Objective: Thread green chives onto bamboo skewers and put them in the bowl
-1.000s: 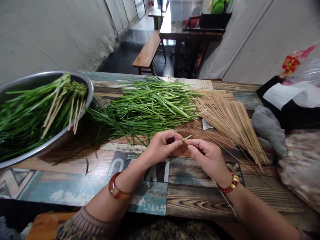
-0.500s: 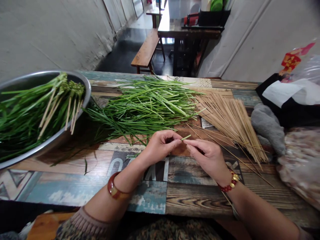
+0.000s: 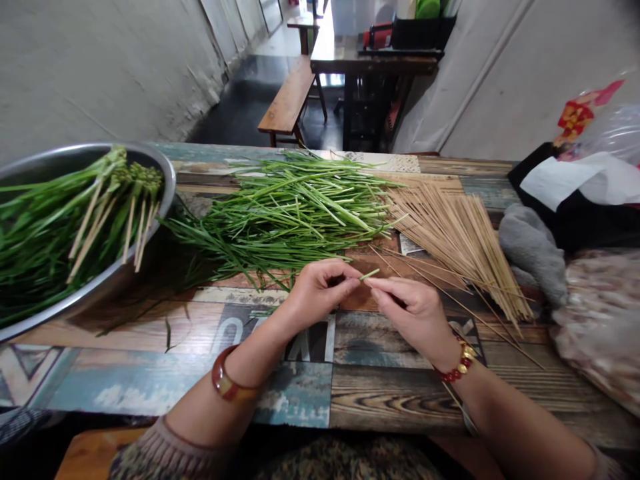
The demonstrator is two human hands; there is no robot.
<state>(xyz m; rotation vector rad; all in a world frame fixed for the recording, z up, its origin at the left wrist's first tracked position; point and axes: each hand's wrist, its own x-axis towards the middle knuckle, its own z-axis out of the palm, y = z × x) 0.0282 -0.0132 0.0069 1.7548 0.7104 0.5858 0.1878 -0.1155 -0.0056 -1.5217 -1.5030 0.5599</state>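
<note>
My left hand [image 3: 327, 287] pinches a short green chive stem [image 3: 370, 274], whose pale end sticks out past the thumb and forefinger. Close against it, my right hand [image 3: 407, 308] is closed in a pinch. A thin bamboo skewer [image 3: 457, 403] shows below my right wrist and seems to run up into that hand; its tip is hidden by the fingers. Just beyond both hands lies a loose heap of green chives [image 3: 310, 207]. Many bare bamboo skewers [image 3: 450, 233] are fanned out to its right, with a few strays nearer my right hand.
On the left, a steel basin [image 3: 167, 177] holds chives threaded in bunches on skewers. A grey cloth [image 3: 533, 243] and a clear plastic bag [image 3: 600, 320] of pale pieces lie at the right. Past the patterned table [image 3: 400, 400] stand a bench [image 3: 287, 100] and another table [image 3: 370, 63].
The view has shifted slightly. Both hands keep nearly the same pose, fingertips together at the chive stem.
</note>
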